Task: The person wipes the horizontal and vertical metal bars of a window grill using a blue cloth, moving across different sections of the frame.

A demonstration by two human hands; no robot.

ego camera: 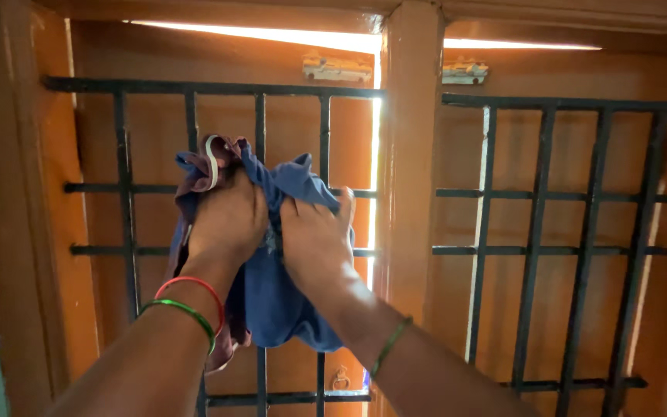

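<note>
Both hands raised at a window. Left hand [225,220] and right hand [314,239] each clenched on a crumpled blue cloth rag [272,293], pressed against the black iron window grille [260,116]. Red and green bangles [191,301] on left wrist. Orange wooden shutters [156,147] behind are closed. Bars near the cloth being wiped; right-hand grille panel [542,193] untouched for now.

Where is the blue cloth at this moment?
In the head view, the blue cloth is left of centre, bunched between the left hand and right hand, against the black window bars, just left of the orange wooden post.
</note>
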